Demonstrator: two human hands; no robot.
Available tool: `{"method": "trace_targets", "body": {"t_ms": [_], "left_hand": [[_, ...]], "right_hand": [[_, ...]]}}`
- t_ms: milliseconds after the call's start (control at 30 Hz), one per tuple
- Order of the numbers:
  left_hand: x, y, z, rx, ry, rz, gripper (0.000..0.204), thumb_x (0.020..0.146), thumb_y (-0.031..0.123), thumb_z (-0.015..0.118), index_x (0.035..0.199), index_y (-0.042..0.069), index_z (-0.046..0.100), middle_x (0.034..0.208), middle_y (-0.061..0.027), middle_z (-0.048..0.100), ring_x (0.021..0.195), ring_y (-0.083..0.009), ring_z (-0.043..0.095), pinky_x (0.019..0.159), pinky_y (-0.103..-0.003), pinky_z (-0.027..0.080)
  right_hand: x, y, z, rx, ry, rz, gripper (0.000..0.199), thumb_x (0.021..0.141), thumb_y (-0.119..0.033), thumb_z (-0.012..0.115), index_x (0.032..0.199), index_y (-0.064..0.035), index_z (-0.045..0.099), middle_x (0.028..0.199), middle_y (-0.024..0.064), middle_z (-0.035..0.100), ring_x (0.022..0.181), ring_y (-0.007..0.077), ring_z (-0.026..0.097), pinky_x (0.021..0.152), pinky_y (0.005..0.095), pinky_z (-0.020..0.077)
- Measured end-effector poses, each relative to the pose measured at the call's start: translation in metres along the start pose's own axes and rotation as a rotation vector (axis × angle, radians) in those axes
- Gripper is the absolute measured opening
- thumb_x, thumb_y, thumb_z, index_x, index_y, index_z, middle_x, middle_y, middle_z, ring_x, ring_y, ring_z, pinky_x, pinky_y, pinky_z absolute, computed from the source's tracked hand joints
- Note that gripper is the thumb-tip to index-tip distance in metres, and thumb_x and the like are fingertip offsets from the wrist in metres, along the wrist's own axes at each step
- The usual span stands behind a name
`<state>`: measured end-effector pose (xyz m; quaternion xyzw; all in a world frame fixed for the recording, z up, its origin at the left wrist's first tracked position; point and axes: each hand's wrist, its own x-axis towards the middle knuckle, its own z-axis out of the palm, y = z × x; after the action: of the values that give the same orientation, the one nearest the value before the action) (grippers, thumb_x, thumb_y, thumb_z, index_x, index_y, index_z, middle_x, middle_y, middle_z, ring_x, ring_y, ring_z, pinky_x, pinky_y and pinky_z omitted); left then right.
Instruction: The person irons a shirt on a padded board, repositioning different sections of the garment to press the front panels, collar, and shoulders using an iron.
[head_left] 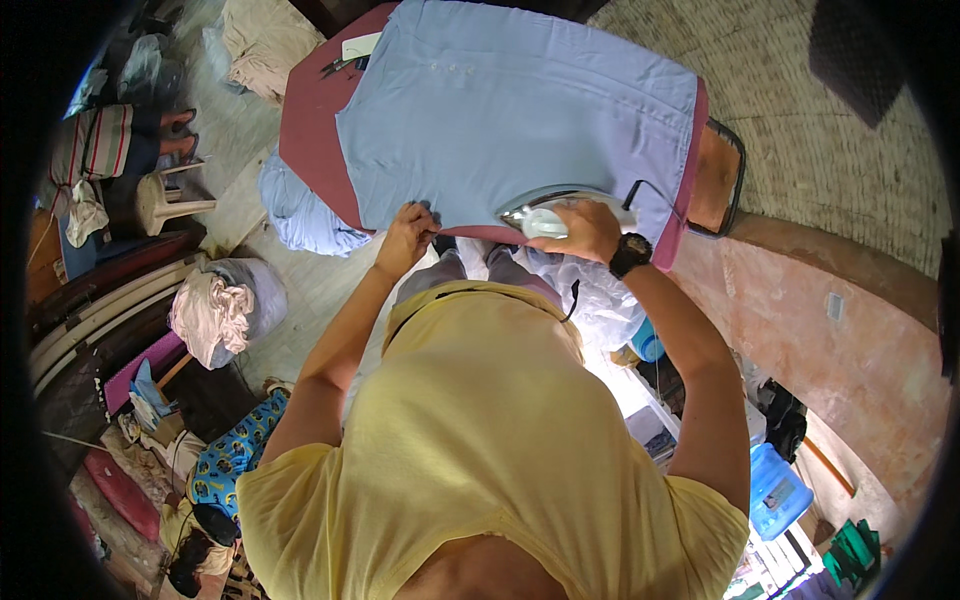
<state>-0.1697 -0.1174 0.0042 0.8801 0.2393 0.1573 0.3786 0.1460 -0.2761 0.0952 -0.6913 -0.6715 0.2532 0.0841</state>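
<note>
Pressing the pale blue garment (510,130) with the iron (545,222) looks to be the step in hand, worked along the near edge of the red-covered ironing board (312,150). The right grip (590,232) is wrapped around the iron's handle, with the iron's tip pointing left. The left grip (408,235) has its fingers bunched together and appears to be pinching the garment's near edge, though the fingertips are partly hidden. As I judge it, the next move calls for holding that edge taut while the iron glides, keeping the left fingers out of its path.

The garment lies spread across the board, mostly beyond both hands; the iron rests on its near side, right of the left grip and apart from it. The black cord (657,196) trails off to the right.
</note>
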Motion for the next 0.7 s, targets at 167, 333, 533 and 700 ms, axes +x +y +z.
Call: {"method": "trace_targets", "body": {"t_ms": [167, 333, 533, 700], "left_hand": [[-0.003, -0.006, 0.001, -0.016, 0.034, 0.040, 0.019, 0.069, -0.008, 0.066, 0.085, 0.002, 0.068, 0.089, -0.0114, 0.058, 0.089, -0.0331, 0.055, 0.077, -0.042, 0.048], [-0.005, -0.005, 0.000, -0.038, 0.066, 0.044, 0.019, 0.069, -0.008, 0.066, 0.085, 0.002, 0.068, 0.090, -0.0108, 0.058, 0.088, -0.0318, 0.055, 0.077, -0.041, 0.048], [-0.010, -0.009, 0.004, -0.078, 0.079, 0.016, 0.017, 0.072, -0.007, 0.065, 0.087, 0.001, 0.063, 0.093, -0.0121, 0.059, 0.090, -0.0339, 0.056, 0.078, -0.042, 0.048], [-0.020, -0.011, 0.004, -0.327, 0.069, -0.148, 0.023, 0.079, -0.005, 0.057, 0.101, 0.001, 0.054, 0.106, -0.0195, 0.054, 0.094, -0.0354, 0.057, 0.080, -0.042, 0.048]], "right_hand": [[0.033, -0.048, 0.015, -0.046, -0.141, 0.065, 0.074, 0.080, -0.075, 0.058, 0.099, -0.0053, 0.071, 0.082, 0.0212, 0.070, 0.080, 0.0364, 0.069, 0.076, 0.0469, 0.0533], [0.016, -0.036, 0.012, 0.058, 0.019, 0.078, 0.072, 0.080, -0.073, 0.059, 0.095, -0.0032, 0.070, 0.080, 0.0216, 0.070, 0.077, 0.0369, 0.069, 0.071, 0.0465, 0.0541], [0.051, -0.077, 0.035, 0.233, 0.072, 0.219, 0.064, 0.083, -0.060, 0.067, 0.107, -0.0003, 0.067, 0.090, 0.0217, 0.071, 0.084, 0.0392, 0.069, 0.071, 0.0473, 0.0536], [0.118, -0.107, 0.059, 0.465, 0.390, 0.268, 0.057, 0.087, -0.052, 0.068, 0.102, 0.0023, 0.064, 0.086, 0.0246, 0.069, 0.081, 0.0426, 0.067, 0.067, 0.0484, 0.0522]]}}
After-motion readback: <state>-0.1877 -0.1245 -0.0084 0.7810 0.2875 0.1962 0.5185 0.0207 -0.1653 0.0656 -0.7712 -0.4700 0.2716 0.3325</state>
